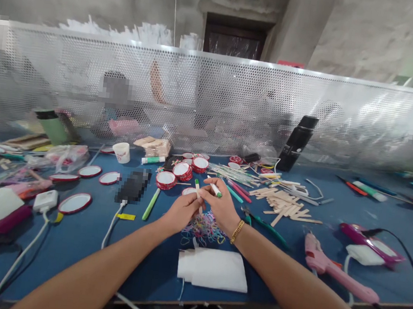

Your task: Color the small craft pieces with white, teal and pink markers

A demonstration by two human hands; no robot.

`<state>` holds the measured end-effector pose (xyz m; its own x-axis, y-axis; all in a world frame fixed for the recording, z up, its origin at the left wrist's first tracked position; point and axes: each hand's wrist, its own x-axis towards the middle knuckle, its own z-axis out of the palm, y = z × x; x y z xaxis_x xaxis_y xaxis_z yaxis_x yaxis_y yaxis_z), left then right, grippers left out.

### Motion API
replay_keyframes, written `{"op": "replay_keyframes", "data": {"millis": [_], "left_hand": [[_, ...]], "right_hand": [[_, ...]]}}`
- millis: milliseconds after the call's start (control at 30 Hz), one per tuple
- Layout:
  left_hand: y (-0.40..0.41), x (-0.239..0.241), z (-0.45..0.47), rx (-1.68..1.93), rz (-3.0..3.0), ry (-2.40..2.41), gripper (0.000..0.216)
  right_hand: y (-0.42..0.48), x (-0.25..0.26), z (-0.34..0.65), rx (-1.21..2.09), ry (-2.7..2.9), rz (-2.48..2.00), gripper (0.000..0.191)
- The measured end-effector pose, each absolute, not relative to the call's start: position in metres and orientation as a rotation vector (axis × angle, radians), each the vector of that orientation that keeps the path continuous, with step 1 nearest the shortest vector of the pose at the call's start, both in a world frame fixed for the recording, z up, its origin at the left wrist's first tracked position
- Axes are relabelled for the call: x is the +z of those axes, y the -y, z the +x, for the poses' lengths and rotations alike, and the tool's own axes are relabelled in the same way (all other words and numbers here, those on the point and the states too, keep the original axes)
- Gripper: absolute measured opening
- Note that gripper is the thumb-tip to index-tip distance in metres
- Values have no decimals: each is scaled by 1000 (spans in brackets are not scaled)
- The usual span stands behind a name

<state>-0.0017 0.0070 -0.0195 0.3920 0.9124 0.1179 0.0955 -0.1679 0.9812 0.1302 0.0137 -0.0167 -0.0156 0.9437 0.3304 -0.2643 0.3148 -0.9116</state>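
Observation:
My left hand [181, 212] and my right hand [221, 203] meet over the middle of a blue work table [83, 240]. The left hand's fingers are closed on a white pen with a green cap [197, 187], held upright. The right hand pinches a second white pen with a green tip [216, 190], pointing right. A gold bracelet [237, 231] circles my right wrist. Below the hands lies a heap of coloured rubber bands [204, 229]. A white folded bag [212, 269] lies nearer to me.
Red-rimmed round lids [182, 170] and small mirrors [74, 202], wooden craft sticks [286, 203], green-handled pliers [263, 223], a pink glue gun [331, 268], a white cup [121, 152], a black bottle [298, 142] and cables crowd the table. A perforated metal screen [234, 103] stands behind, with people beyond.

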Motion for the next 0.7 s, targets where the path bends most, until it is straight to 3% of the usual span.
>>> {"op": "replay_keyframes", "data": {"millis": [533, 700], "left_hand": [[-12, -13, -14, 900, 1850, -1085, 46], [-28, 15, -47, 931, 2227, -1345, 20]], "right_hand": [[-14, -15, 132, 1139, 1141, -808, 37], [-19, -15, 135, 1074, 1100, -833, 37]]}}
